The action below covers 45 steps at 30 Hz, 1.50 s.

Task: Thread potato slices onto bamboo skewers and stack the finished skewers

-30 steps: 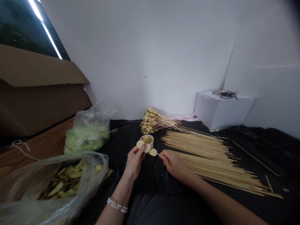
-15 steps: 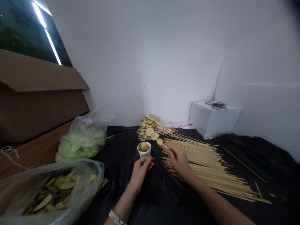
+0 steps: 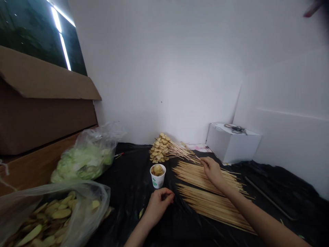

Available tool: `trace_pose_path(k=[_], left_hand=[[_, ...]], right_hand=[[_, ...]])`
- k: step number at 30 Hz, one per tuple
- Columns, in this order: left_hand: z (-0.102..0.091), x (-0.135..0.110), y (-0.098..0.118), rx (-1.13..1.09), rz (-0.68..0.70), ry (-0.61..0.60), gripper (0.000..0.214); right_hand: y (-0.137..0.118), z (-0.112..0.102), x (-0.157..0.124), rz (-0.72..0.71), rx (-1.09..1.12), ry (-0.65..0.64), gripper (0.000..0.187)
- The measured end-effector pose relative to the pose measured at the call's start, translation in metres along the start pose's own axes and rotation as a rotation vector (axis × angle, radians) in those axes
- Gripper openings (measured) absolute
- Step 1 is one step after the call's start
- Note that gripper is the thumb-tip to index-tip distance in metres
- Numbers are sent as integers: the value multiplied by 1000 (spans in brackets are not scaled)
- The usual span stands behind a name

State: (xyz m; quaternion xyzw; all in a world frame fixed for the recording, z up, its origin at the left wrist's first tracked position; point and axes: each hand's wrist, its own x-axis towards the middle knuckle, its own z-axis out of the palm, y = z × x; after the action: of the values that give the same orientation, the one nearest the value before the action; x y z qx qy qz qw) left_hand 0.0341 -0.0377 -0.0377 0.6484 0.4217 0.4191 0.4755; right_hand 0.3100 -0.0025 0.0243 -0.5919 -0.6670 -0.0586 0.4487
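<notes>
Over the skewer rows, my right hand (image 3: pixel 212 170) is closed on the end of a potato skewer (image 3: pixel 187 147). Its thin slices, seen almost edge-on, point to the back left. My left hand (image 3: pixel 158 204) rests low in front of a white paper cup (image 3: pixel 157 179); its fingers are curled together, and I see nothing in them. Potato pieces (image 3: pixel 157 169) fill the cup. Behind it lies a pile of potato slices on skewers (image 3: pixel 159 148), sticks pointing right. Bare bamboo skewers (image 3: pixel 216 207) are spread in two rows below my right hand.
At the left, a clear plastic bag (image 3: pixel 102 202) holds potato slices, and another bag (image 3: pixel 82 159) holds pale green pieces. A cardboard box (image 3: pixel 48 113) stands behind them. A white box (image 3: pixel 231 144) sits at the back right on black plastic sheeting (image 3: pixel 128 192), against the wall.
My right hand has moved right and back with the potato skewer, whose slices now turn edge-on. My left hand is lower and farther from the cup. The view has shifted slightly.
</notes>
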Motion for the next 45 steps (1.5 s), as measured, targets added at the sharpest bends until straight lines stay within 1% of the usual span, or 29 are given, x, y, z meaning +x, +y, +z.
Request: trace_pose_path(k=[2, 5, 8, 11, 14, 17, 23, 30, 35, 39, 42, 44, 45], left_hand=[[0, 0, -1, 66, -6, -22, 23], [-1, -1, -1, 145, -34, -38, 23], [0, -2, 3, 195, -56, -43, 23], [1, -4, 8, 240, -79, -39, 21], [1, -5, 11, 280, -96, -39, 20], [0, -6, 9, 308, -113, -42, 20], [-1, -4, 1, 323, -94, -65, 21], [0, -4, -1, 307, -85, -67, 22], [-1, -5, 4, 304, -94, -54, 22], [-1, -6, 13, 295, -117, -41, 22], [-1, -6, 14, 264, -116, -65, 23], [-1, -6, 12, 251, -93, -78, 23], [-1, -5, 10, 253, -84, -81, 23]], right_hand=[[-2, 13, 19, 9, -1, 10, 26], [-12, 39, 48, -1, 10, 12, 25], [-25, 67, 75, -18, 23, 9, 23], [-37, 91, 96, -28, 18, 4, 23], [-44, 112, 109, -45, -2, -23, 22], [-46, 127, 115, -62, -32, -61, 23], [-42, 143, 128, -60, -126, -139, 25], [-47, 145, 131, -72, -203, -202, 26], [-53, 135, 132, -88, -200, -195, 25], [-50, 117, 130, -97, -158, -163, 28], [-50, 98, 114, -139, -107, -157, 26], [-60, 78, 97, -188, -67, -164, 24], [-71, 64, 88, -216, -49, -170, 23]])
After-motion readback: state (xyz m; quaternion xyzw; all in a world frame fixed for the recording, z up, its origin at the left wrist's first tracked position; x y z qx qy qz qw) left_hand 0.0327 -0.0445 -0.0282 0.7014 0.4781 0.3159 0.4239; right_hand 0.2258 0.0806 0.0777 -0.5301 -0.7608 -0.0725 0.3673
